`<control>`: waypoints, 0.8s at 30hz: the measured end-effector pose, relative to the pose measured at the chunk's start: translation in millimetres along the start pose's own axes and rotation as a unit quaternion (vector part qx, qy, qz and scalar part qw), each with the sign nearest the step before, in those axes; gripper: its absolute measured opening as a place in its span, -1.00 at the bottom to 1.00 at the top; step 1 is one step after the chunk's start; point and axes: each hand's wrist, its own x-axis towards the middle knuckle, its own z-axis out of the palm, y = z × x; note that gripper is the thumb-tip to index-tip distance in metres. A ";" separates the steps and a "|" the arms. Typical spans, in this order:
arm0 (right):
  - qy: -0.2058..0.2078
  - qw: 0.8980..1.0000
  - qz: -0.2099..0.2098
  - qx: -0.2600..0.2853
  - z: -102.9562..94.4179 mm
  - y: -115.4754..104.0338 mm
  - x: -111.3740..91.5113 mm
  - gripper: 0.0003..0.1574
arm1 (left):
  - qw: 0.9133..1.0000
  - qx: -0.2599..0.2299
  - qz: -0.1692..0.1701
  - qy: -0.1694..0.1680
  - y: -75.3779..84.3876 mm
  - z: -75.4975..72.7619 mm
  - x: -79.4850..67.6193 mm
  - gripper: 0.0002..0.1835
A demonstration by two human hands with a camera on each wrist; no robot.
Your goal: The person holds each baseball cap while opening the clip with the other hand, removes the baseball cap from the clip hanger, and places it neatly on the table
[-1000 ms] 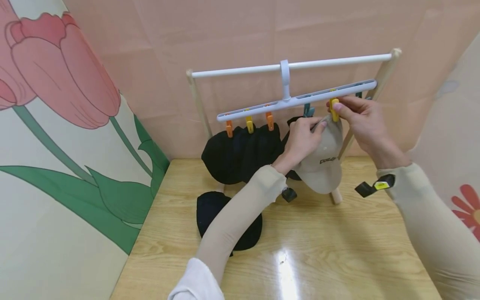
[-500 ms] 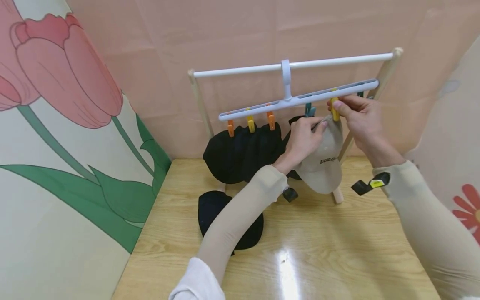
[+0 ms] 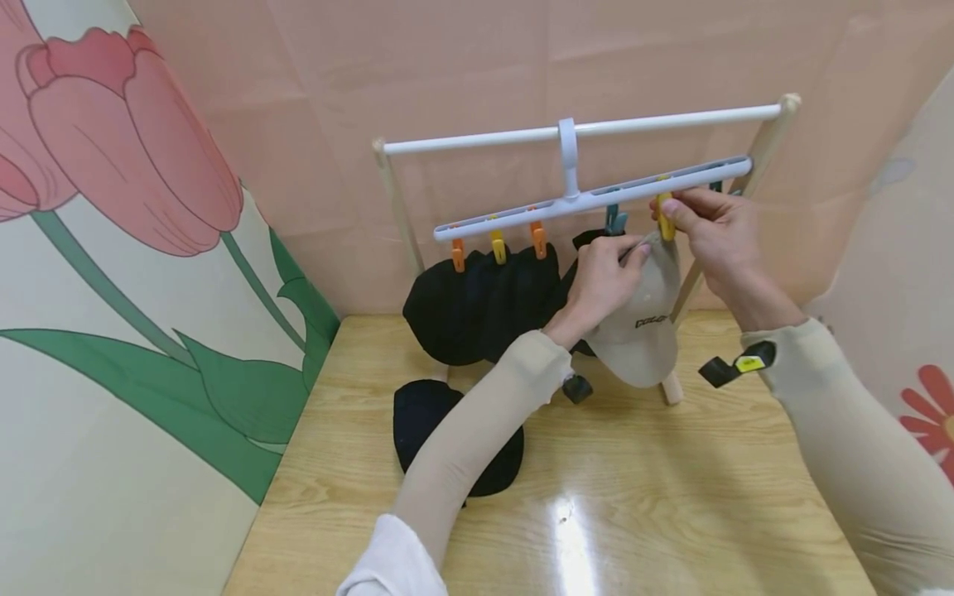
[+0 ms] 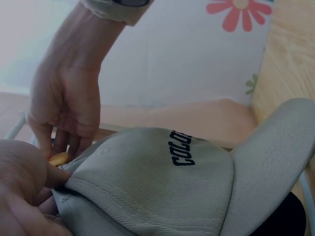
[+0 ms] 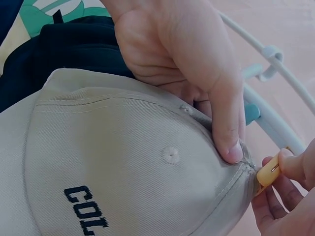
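Note:
A beige baseball cap with dark lettering hangs brim down below the right half of a pale blue clip hanger. My left hand pinches the cap's crown between thumb and fingers, as the right wrist view shows. At the hanger, my right hand pinches a yellow clothespin with thumb and fingers. In the right wrist view the yellow clothespin sits at the edge of the cap's crown, close beside the left thumb. Behind the left hand, a teal clothespin is partly visible over a dark cap.
Black caps hang from orange and yellow clothespins on the hanger's left half. Another black cap lies on the wooden table, partly under the left forearm. The hanger hooks over a white rail between wooden posts.
Both hands stay at the cap and the yellow clothespin. The cap's front tips slightly, its brim a little lower than before.

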 end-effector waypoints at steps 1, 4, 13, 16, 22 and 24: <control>0.000 1.000 -0.002 0.000 0.2 0.1 0.3 -0.59 | 1.000 0.000 -0.001 -0.001 -0.2 0.2 -0.3 -0.71; -0.002 1.000 -0.003 0.005 0.5 -0.1 -0.3 -0.60 | 1.000 0.003 -0.001 -0.004 -0.7 0.8 -1.0 -0.71; -0.008 1.000 0.007 0.001 1.1 0.1 -0.1 -0.53 | 1.000 0.008 0.003 0.002 -3.5 2.0 -4.2 -0.72; -0.008 1.000 0.008 0.007 1.0 1.0 0.7 -0.53 | 1.000 0.009 0.003 0.007 -5.5 3.3 -5.2 -0.74; -0.012 1.000 0.001 0.026 0.1 2.6 1.7 -0.56 | 1.000 0.008 0.014 0.012 -7.1 5.9 -5.4 -0.73; -0.016 0.999 -0.003 0.035 -0.7 2.8 1.1 -0.54 | 1.000 0.008 0.014 0.015 -6.7 6.2 -5.6 -0.74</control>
